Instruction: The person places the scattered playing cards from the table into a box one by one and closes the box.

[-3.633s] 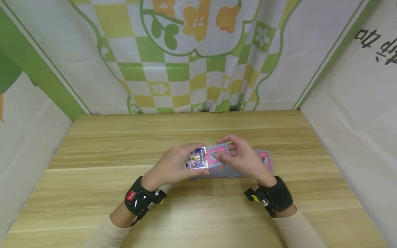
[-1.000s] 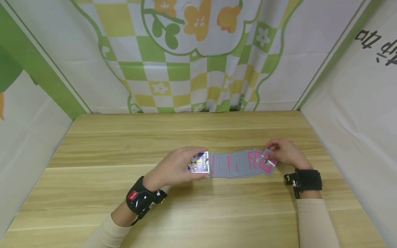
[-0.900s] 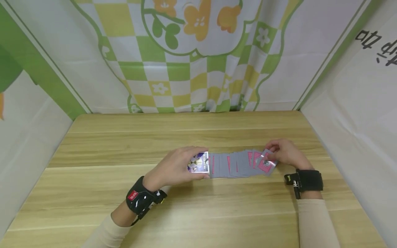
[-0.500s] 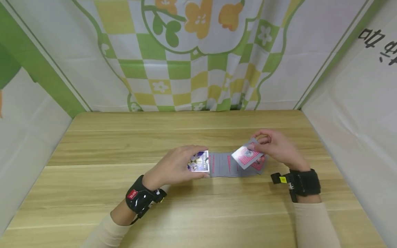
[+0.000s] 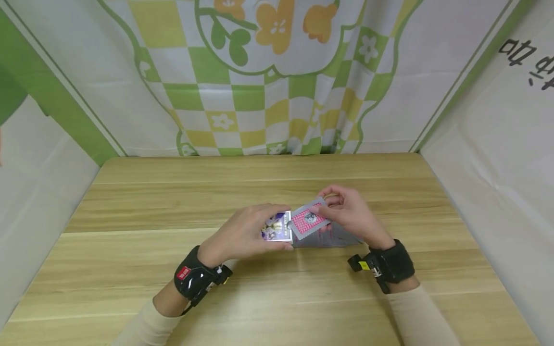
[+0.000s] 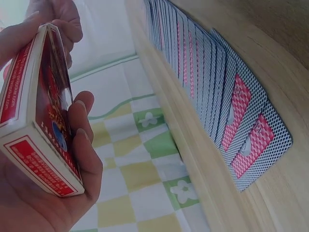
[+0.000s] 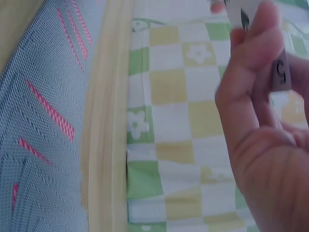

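Note:
A card box [image 5: 277, 226] with a purple and gold front is gripped in my left hand [image 5: 240, 234], thumb and fingers along its two sides. My right hand [image 5: 352, 215] pinches a red-patterned, grey-bordered card [image 5: 309, 217] at its right end. That card's left end lies at the box's notched edge; whether it is inside I cannot tell. The left wrist view shows the box's side [image 6: 58, 101] in red and white. In the right wrist view, a face with a 5 [image 7: 281, 72] shows behind the right fingers. Below lies a spread row of overlapping face-down cards [image 6: 231, 101].
The cards lie on a light wooden table [image 5: 277, 298]. Behind its back edge hangs a cloth [image 5: 277, 115] with green and yellow checks and flowers. White sheets stand at both sides, the right one [image 5: 497, 158] with black characters. Both wrists wear black straps with small cameras.
My right hand has picked up the card from the right end of the row and moved left with it to the box. My left hand and the box have stayed almost still.

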Demonstrator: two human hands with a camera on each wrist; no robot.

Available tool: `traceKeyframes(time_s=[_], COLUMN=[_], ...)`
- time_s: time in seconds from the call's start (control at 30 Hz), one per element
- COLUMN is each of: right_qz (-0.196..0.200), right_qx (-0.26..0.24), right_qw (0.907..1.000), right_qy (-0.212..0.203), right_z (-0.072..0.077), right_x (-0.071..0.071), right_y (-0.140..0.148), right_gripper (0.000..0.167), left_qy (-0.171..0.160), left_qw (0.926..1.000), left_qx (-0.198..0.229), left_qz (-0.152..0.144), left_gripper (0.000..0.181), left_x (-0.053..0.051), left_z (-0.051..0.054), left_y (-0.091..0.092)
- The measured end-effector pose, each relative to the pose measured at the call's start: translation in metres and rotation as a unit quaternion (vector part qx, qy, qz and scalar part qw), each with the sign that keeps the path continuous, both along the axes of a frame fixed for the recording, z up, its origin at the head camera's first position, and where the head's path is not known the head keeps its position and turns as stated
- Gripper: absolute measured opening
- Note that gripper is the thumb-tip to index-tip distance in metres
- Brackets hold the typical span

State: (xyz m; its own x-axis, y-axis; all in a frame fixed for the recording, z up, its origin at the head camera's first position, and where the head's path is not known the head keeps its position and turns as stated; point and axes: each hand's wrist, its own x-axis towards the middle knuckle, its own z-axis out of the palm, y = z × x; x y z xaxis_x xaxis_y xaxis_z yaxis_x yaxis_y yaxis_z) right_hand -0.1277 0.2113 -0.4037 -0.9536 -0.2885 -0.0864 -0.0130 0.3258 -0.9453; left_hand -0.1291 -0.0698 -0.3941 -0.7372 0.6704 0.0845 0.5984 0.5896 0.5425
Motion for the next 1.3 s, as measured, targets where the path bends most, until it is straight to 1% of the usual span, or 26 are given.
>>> traceKeyframes(time_s=[0.1,0.17,0.23,0.33,0.43,0.53,0.67,0.73,0.8,0.87,0.9,1.0,1.03,1.1,1.17,1.23,1.3], right_qz=[-0.028,-0.04,-0.041,-0.002,0.044,0.087,0.15,0.181,0.193,0.187,0.174,0.109,0.088,0.056,0.046,0.048,0.05], right_qx=[0.017,0.043,0.078,0.114,0.13,0.147,0.151,0.153,0.178,0.211,0.231,0.287,0.307,0.347,0.368,0.369,0.36], right_qw=[0.9992,0.9971,0.9931,0.987,0.9827,0.9765,0.9702,0.9682,0.9628,0.958,0.956,0.9509,0.9466,0.9361,0.9286,0.9277,0.9308], right_qy=[0.024,0.049,0.078,0.113,0.124,0.131,0.115,0.08,0.061,0.053,0.05,0.041,0.039,0.015,-0.01,-0.026,-0.038], right_z=[0.005,0.008,0.01,0.012,0.014,0.015,0.018,0.021,0.024,0.026,0.025,0.021,0.017,0.008,-0.003,-0.014,-0.023], right_x=[0.007,0.013,0.019,0.026,0.03,0.033,0.033,0.032,0.028,0.022,0.019,0.007,0.004,-0.001,-0.004,-0.006,-0.007], right_y=[-0.012,-0.022,-0.032,-0.044,-0.051,-0.05,-0.042,-0.034,-0.019,0.001,0.013,0.053,0.065,0.087,0.103,0.113,0.119], right_gripper=[0.025,0.025,0.025,0.024,0.032,0.039,0.049,0.058,0.067,0.074,0.079,0.09,0.095,0.106,0.113,0.112,0.106], left_qy=[0.002,0.006,0.011,0.014,0.018,0.017,0.015,0.016,0.016,0.015,0.015,0.022,0.023,0.026,0.025,0.02,0.017], left_qw=[0.9999,0.9997,0.9997,0.9998,0.9997,0.9997,0.9996,0.9995,0.9996,0.9997,0.9997,0.9997,0.9997,0.9996,0.9997,0.9998,0.9999], left_qx=[0.008,0.012,0.015,0.014,0.012,0.015,0.025,0.027,0.024,0.02,0.017,0.01,0.01,0.009,0.006,0.005,0.002], left_qz=[0.012,0.018,0.018,0.002,-0.008,-0.006,-0.002,-0.002,0.002,0.005,0.006,0.005,0.003,0.0,-0.001,0.0,0.0], left_gripper=[0.076,0.074,0.075,0.074,0.073,0.069,0.066,0.068,0.07,0.073,0.075,0.076,0.076,0.075,0.074,0.074,0.075], left_x=[0.0,-0.001,-0.001,-0.001,-0.001,-0.001,0.0,0.0,0.0,0.0,0.0,0.0,0.0,0.0,0.0,0.001,0.001], left_z=[0.0,0.0,0.0,0.001,0.001,0.0,-0.001,-0.001,-0.001,0.0,0.0,0.002,0.002,0.002,0.002,0.002,0.002], left_y=[-0.001,-0.001,-0.001,-0.001,-0.001,-0.001,-0.002,-0.001,-0.001,-0.001,-0.001,-0.001,0.0,0.001,0.001,0.0,0.0])
